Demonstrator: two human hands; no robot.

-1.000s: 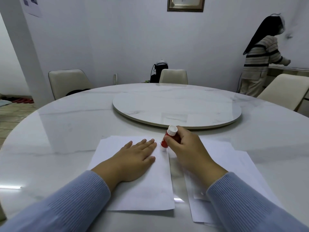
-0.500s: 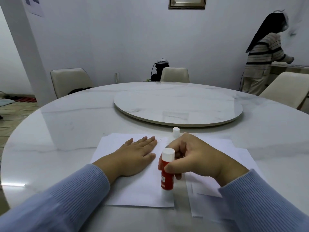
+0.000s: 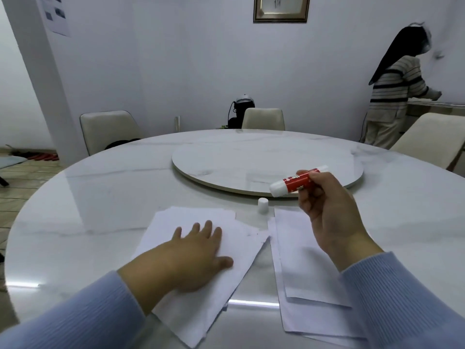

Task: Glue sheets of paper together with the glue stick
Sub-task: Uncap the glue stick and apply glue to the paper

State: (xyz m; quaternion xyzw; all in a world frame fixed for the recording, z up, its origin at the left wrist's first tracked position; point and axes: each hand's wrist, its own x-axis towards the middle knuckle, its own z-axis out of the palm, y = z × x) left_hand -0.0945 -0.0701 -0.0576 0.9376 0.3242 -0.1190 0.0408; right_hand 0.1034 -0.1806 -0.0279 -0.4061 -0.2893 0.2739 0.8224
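Note:
My left hand [image 3: 193,258] lies flat, fingers apart, on a stack of white sheets [image 3: 241,245] that sits skewed on the marble table. My right hand [image 3: 327,210] is lifted above the table and holds a red and white glue stick [image 3: 294,182] nearly level, one white end pointing left. The stick's small white cap [image 3: 263,205] stands upright on the table between the two piles. A second pile of white sheets [image 3: 302,278] lies under my right forearm.
A round marble turntable [image 3: 226,159] fills the centre of the white table [image 3: 100,197]. Cream chairs [image 3: 108,129] stand around it. A person in a striped top [image 3: 395,96] stands at the far right by a counter.
My right hand lifted the glue stick off the left sheet and swung it up and right, turning it nearly level. The left stack has turned askew under my left hand.

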